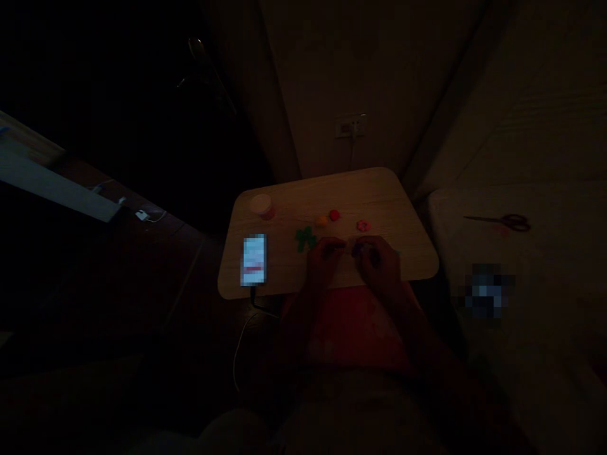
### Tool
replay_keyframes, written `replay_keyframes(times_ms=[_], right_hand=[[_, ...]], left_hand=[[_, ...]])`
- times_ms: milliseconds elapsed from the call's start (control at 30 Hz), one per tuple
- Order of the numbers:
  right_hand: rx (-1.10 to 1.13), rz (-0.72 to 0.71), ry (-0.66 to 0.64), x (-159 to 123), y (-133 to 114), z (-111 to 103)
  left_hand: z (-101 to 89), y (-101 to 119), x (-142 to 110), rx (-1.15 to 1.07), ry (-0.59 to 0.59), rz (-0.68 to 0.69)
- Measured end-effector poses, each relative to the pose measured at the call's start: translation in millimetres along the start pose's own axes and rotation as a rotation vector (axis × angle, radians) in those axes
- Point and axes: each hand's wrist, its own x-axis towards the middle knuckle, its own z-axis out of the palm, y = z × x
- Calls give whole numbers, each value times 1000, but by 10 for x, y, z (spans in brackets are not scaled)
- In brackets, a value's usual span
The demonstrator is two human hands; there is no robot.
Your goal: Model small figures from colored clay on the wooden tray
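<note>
Close together over the front of the small wooden table (284, 278), my left hand (326, 254) and my right hand (378, 259) face each other with fingers closed. A small dark, purplish thing (356, 249) shows at my right fingertips; the dim light hides its kind. What my left fingers pinch, if anything, cannot be made out. Just left of that hand lies a green, several-armed shape (305, 238). Beyond the hands are a yellow-orange lump (321, 221), a round red piece (334, 215) and a pink ring-like piece (363, 225).
A lidded tub (262, 205) stands at the table's back left. In front of it lies a lit phone (253, 260) with a cable running off the edge. Scissors (515, 222) rest on a pale surface at right. A wall socket (351, 126) is behind the table.
</note>
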Motion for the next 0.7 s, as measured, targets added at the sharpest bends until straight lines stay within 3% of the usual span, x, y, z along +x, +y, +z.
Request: replay_keyframes(times_ms=[300,533,700], right_hand=[[57,-94,-25,3,64,23],[16,117,-21,-51,55,10],[101,59,-67,-39,8,-30]], left_hand=[[7,66,-30,-60,-99,-42],[7,101,-46,-35,-111,-69],[6,93,-35,-38,-88,-16]])
